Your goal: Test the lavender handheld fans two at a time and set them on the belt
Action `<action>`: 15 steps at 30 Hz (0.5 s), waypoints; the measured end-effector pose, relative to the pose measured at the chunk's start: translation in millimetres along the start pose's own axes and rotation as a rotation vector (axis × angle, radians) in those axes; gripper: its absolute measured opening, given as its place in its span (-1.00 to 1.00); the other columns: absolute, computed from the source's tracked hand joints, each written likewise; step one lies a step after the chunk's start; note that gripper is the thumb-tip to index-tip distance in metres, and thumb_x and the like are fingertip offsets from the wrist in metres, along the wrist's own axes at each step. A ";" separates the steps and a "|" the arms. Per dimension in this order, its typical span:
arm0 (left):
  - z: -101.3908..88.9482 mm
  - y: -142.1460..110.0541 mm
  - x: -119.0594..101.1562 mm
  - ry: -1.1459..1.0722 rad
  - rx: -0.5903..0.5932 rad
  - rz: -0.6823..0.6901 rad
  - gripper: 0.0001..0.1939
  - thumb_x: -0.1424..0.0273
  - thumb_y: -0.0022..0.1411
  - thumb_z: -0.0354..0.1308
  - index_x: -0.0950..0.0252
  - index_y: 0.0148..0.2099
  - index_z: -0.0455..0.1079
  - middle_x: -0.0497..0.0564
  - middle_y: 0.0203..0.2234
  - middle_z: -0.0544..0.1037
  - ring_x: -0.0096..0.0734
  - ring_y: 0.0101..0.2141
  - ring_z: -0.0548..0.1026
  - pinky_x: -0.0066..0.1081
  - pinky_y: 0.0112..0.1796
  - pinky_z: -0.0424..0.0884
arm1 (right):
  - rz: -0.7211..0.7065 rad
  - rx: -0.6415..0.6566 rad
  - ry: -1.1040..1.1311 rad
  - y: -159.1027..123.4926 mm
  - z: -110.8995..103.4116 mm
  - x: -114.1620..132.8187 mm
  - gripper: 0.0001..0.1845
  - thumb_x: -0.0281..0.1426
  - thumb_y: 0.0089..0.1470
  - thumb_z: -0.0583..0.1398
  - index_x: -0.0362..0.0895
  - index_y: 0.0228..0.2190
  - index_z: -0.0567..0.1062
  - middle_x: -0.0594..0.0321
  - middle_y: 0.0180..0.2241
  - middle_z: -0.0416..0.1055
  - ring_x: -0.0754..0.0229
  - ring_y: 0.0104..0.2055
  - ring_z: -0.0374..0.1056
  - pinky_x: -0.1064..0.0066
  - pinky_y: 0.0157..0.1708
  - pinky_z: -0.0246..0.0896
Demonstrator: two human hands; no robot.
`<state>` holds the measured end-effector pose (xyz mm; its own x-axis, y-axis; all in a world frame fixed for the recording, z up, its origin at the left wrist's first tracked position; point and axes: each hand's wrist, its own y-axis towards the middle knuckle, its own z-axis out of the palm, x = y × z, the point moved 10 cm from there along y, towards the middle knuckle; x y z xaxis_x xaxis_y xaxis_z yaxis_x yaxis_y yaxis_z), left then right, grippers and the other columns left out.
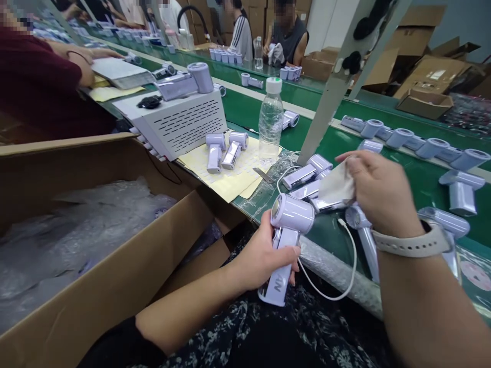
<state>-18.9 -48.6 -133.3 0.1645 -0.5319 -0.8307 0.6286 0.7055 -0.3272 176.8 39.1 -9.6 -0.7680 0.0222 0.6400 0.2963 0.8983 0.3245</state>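
Observation:
My left hand is wrapped round the handle of a glossy lavender handheld fan, shaped like a small hair dryer. Its round head is up and dark letters show low on the handle. My right hand, with a pale watch strap at the wrist, pinches a white cloth over the bench. Below and behind the cloth lie more lavender fans, partly covered by it. A white charging cable loops between my hands, its plug lying on the green bench top.
A clear plastic bottle stands behind two fans on yellow paper. To the left are a vented metal box and a large carton of plastic bags. A metal post rises ahead. Fans line the belt at right; co-workers sit beyond.

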 end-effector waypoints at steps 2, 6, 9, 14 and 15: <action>-1.1 1.2 -6.6 -0.101 0.012 0.029 -0.28 0.23 0.12 0.41 0.18 0.13 0.01 -0.07 -0.36 0.52 -0.44 -0.61 0.50 -0.43 -0.56 0.47 | -0.020 -0.068 -0.023 9.3 -10.4 5.6 -0.68 -0.30 0.31 0.09 -0.09 -0.18 0.64 0.05 -0.29 0.54 -0.03 -0.32 0.41 0.16 -0.29 0.23; 0.9 4.6 -9.2 -0.205 0.075 0.046 -0.36 0.26 0.13 0.40 0.20 0.05 0.04 -0.08 -0.43 0.53 -0.46 -0.65 0.48 -0.49 -0.60 0.42 | -0.080 -0.041 -0.176 9.2 -5.0 3.7 -0.56 -0.30 0.26 0.18 -0.18 0.12 0.50 -0.25 0.13 0.42 -0.37 0.24 0.27 -0.17 0.20 0.11; -2.2 9.1 -8.3 -0.223 0.036 0.056 -0.40 0.26 0.11 0.38 0.19 0.02 0.06 -0.04 -0.33 0.53 -0.48 -0.64 0.49 -0.46 -0.59 0.44 | -0.115 -0.009 -0.109 -22.6 2.5 2.3 -0.41 -0.16 0.20 0.27 -0.07 0.21 0.42 -0.18 0.25 0.33 -0.40 0.37 0.12 -0.28 0.33 -0.07; 15.8 23.1 -13.7 0.312 0.021 0.199 -0.10 0.28 0.14 0.37 0.23 0.40 0.00 0.23 -0.04 0.57 -0.02 -0.16 0.65 -0.05 -0.11 0.61 | 0.102 0.367 0.532 -101.0 35.0 0.3 -0.23 0.05 0.07 0.37 0.03 0.21 0.36 0.04 0.08 0.51 -0.16 0.05 0.48 0.02 0.02 0.43; 22.4 25.1 -14.4 0.476 0.061 0.246 -0.05 0.30 0.13 0.38 0.25 0.45 0.02 0.29 0.05 0.56 0.09 0.02 0.60 0.03 0.06 0.54 | 0.130 0.336 0.550 -106.7 23.2 -7.4 -0.26 0.04 0.03 0.40 0.02 0.15 0.40 0.06 0.06 0.51 -0.12 0.01 0.50 0.10 -0.04 0.46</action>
<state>11.5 -33.6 -119.5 -0.0415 -0.0727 -0.9965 0.6604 0.7464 -0.0819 137.8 -46.7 -65.1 -0.3097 -0.0079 0.9508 0.1048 0.9936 0.0424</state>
